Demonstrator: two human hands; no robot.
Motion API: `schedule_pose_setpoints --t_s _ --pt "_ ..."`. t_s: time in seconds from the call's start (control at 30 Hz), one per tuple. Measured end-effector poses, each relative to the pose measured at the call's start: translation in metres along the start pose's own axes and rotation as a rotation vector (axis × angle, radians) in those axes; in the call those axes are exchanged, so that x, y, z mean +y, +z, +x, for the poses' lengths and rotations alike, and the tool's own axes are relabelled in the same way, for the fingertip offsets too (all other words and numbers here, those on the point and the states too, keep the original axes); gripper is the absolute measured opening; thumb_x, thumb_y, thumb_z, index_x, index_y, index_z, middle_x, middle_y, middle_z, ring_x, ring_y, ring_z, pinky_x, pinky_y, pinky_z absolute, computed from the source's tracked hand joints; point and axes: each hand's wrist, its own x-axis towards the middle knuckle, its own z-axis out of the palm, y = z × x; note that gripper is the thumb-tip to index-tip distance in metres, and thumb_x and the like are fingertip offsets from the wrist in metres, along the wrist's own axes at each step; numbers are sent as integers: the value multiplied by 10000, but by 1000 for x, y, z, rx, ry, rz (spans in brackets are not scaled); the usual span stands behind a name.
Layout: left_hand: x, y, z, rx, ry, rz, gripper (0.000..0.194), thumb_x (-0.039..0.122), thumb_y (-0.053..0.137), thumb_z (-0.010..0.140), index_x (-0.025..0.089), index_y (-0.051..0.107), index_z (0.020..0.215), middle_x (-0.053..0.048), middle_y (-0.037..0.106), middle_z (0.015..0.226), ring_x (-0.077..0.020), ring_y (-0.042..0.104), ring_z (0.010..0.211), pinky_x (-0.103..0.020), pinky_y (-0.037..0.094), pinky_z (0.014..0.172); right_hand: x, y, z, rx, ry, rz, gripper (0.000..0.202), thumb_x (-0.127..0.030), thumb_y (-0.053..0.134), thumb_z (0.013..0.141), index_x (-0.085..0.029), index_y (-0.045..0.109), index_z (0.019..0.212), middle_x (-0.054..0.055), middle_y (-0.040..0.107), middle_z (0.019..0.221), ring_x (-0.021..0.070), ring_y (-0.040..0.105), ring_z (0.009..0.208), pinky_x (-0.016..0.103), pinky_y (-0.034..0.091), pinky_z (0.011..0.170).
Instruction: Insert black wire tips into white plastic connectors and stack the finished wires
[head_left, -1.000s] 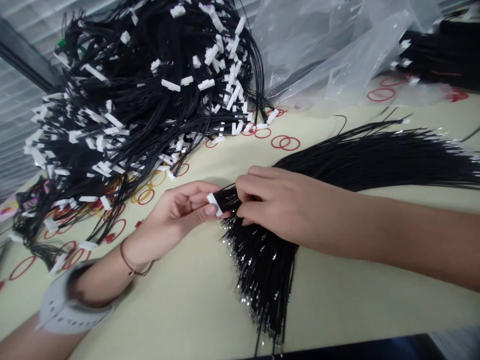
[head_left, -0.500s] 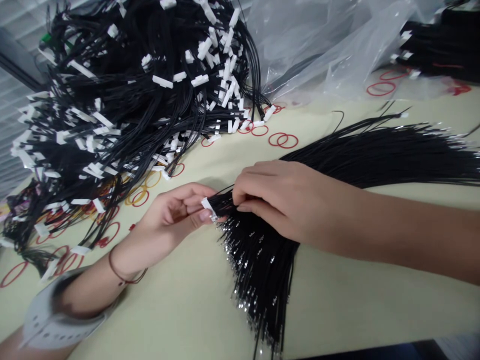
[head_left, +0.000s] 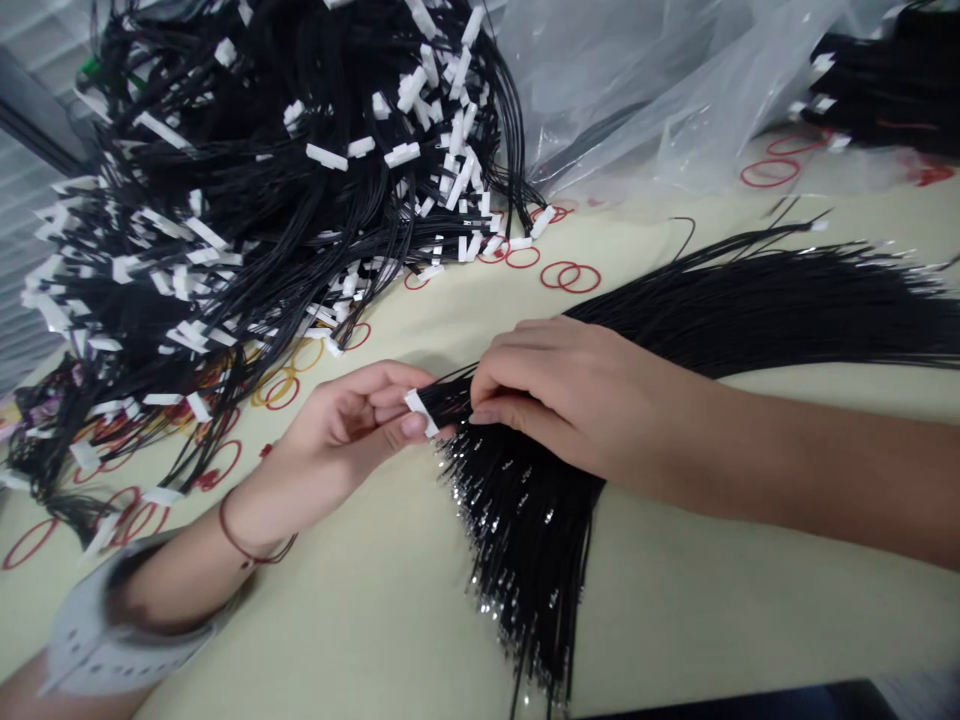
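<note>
At centre, the left hand (head_left: 330, 445) pinches a white plug (head_left: 422, 409); the right hand (head_left: 577, 400) curls, hold hidden. Crowded wires (head_left: 529, 520) could snag.

Cable pile (head_left: 300, 200) left, bag (head_left: 600, 90) behind wires (head_left: 750, 310)

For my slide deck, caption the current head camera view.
Left hand pinching a white connector, right hand on the black wires beside it.

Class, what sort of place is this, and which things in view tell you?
Probably a cable workshop: a big heap of black wires bristles with white plugs, a loose bundle of wires has shiny metal tips, and red rubber bands lie on the table.
</note>
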Motion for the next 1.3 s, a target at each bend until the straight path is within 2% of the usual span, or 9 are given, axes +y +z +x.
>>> schedule_pose_setpoints --t_s 0.23,0.3,0.47,0.6,0.7,0.87,0.93,1.13,1.3 --pt "-3 -2 1 -12 17 -5 192 54 549 790 200 611 898 59 642 650 -27 579 549 -48 394 433 8 1 -3 -143 -222 -121 115 -159 482 827 -202 577 780 -3 517 799 148 453 787 295 321 722" --pt "-4 -2 1 -18 22 -14 199 48 547 792 205 617 892 62 646 654 -21 584 557 -40 402 452 7 0 -4 -143 -253 -157 107 -121 499 802 -199 570 783 -2 509 807 153 441 785 297 321 710" --pt "-3 -2 1 -22 28 -27 219 34 537 800 211 623 896 76 640 635 -5 605 615 -5 401 496 6 1 -5 -137 -274 -239 95 -110 460 812 -171 533 819 16 496 824 162 414 778 299 321 674" --pt "-3 -2 0 -32 30 -28 228 30 527 807 212 621 907 76 643 647 -5 611 620 -3 403 488 7 -1 -3 -155 -259 -203 145 -114 411 839 -188 535 847 9 505 842 160 425 800 301 319 692" --pt "-3 -2 0 -28 37 -28 226 23 532 802 205 624 901 71 651 655 -10 622 639 -1 407 489 7 -4 -3 -186 -249 -210 134 -89 446 810 -190 533 825 11 496 825 158 423 793 295 321 687" --pt "-4 -1 1 -9 44 -11 235 14 527 804 201 624 908 75 665 666 -4 631 666 6 428 558 6 -4 -6 -140 -278 -247 123 -91 507 763 -155 499 867 31 493 869 158 417 791 290 338 689" --pt "-5 -1 2 -15 49 -1 230 19 526 806 202 619 911 77 668 669 -2 630 661 9 424 545 5 -4 -5 -113 -250 -251 134 -74 493 762 -150 491 872 25 503 840 147 427 747 285 342 674" --pt "-6 -2 1 -8 67 39 204 35 540 799 193 611 907 54 693 732 -22 639 680 -24 452 573 -2 2 0 -52 39 -172 96 -73 442 790 -143 507 790 19 544 739 134 470 670 269 343 622" --pt "-6 -2 -1 28 59 127 158 85 566 790 165 599 922 2 705 758 -77 650 700 -116 497 649 -5 6 0 -41 40 -157 100 -86 439 793 -135 525 806 37 563 771 143 479 707 280 352 664"
